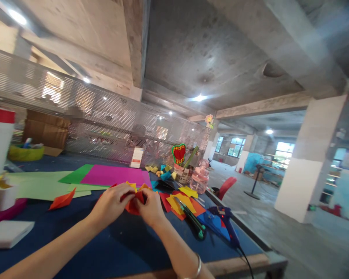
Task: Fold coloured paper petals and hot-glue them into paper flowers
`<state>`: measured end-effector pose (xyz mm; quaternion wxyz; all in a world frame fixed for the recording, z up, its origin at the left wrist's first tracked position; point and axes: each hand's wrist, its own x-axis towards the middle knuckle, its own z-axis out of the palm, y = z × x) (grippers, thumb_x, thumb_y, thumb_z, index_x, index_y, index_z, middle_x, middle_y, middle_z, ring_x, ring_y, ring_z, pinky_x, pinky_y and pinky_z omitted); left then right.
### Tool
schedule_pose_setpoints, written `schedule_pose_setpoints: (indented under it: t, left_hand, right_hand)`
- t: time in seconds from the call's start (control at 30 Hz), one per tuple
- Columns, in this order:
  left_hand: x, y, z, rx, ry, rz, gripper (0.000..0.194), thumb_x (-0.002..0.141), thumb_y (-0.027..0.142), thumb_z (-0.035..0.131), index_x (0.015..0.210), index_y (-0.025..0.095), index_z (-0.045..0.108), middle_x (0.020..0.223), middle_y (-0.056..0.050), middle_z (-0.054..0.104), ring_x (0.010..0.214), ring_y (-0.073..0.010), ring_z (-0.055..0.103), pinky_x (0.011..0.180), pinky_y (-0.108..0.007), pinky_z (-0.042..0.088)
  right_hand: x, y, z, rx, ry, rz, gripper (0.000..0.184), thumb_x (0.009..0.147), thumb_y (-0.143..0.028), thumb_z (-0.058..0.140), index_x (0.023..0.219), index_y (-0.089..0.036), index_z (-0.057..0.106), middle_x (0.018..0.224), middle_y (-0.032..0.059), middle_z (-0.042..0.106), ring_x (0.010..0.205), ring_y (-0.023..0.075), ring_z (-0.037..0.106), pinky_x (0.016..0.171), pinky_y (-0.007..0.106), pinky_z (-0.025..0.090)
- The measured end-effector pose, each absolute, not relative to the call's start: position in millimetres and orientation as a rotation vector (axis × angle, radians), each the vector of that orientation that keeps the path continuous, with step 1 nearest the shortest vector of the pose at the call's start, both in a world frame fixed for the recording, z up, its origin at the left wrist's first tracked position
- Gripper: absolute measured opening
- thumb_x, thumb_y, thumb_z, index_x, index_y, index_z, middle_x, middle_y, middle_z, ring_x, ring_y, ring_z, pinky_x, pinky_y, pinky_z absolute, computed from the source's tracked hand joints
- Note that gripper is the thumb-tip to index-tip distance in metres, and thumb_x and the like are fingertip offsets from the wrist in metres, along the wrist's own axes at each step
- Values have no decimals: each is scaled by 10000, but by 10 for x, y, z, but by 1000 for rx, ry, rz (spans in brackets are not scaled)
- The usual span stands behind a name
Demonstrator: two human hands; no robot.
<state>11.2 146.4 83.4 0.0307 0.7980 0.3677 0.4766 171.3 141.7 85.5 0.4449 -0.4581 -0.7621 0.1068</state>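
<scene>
My left hand (pixel 112 203) and my right hand (pixel 151 209) meet over the blue table (pixel 119 248), and both pinch a small folded red paper (pixel 133 203) between their fingers. My right wrist wears a silver bangle (pixel 198 267). Right of my hands lie several red, yellow and orange paper squares (pixel 180 203). An orange folded paper piece (pixel 62 199) rests to the left.
A blue glue gun (pixel 225 223) and a green-handled cutter (pixel 193 221) lie at the right, near the table edge. Large magenta (pixel 113 175) and green sheets (pixel 40 184) spread behind. A pink jar (pixel 200 177), a red heart ornament (pixel 179 154) and a white block (pixel 7 233) stand around.
</scene>
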Motion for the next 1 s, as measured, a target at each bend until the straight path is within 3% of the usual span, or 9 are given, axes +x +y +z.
schedule_pose_setpoints:
  t: [0.17,0.3,0.5,0.6,0.67,0.73,0.83,1.0]
  left_hand:
    - [118,1426,828,2655,1159,1438,233,887,240,420,854,210,648,845,-39,675,792,-158,623,719,-249,447]
    - [130,1438,873,2437,1248,1474,192,860,260,420,759,199,572,748,-24,644,717,-157,610,665,-243,431]
    - [51,1511,908,2016,1347,1453,280,876,358,285,657,223,394,504,32,538,497,-142,536,538,-233,386]
    - [52,1484,923,2042,1420,1401,380,874,429,288,584,215,409,435,32,478,462,-140,494,504,-237,342]
    - [70,1472,933,2043,1383,1415,392,851,467,350,607,200,502,494,16,546,520,-149,536,525,-236,361]
    - [88,1480,934,2028,1264,1451,311,807,446,445,748,189,610,688,-10,664,670,-168,609,605,-235,415]
    - [103,1517,912,2045,1104,1390,268,757,390,531,894,202,665,906,-26,709,863,-190,636,762,-254,450]
    - [111,1540,867,2092,1214,1230,176,757,312,542,806,212,678,812,-8,718,793,-192,641,736,-270,433]
  right_hand:
    - [1694,1400,875,-1138,-1916,243,86,725,-218,582,663,-167,610,579,-30,553,540,98,470,517,191,348]
    - [1689,1397,879,-1142,-1908,293,92,718,-223,587,644,-169,587,550,-46,511,519,90,444,489,181,322]
    - [1711,1418,872,-1122,-1846,362,62,738,-214,576,721,-174,620,634,-20,598,578,112,518,528,193,366]
    - [1725,1427,887,-1150,-1826,353,67,741,-221,573,735,-177,623,659,-8,620,605,128,544,543,204,378]
    - [1731,1433,889,-1147,-1835,356,67,745,-217,565,742,-179,619,670,-6,626,616,132,555,548,205,380]
    - [1736,1439,881,-1144,-1842,341,66,747,-210,562,754,-178,619,678,-6,629,623,132,561,552,204,380]
    - [1745,1440,861,-1132,-1869,283,69,761,-210,559,764,-177,619,670,-10,621,616,124,552,550,197,373]
    - [1742,1416,844,-1101,-1939,189,88,805,-219,533,778,-181,608,668,-12,613,600,112,546,537,185,356]
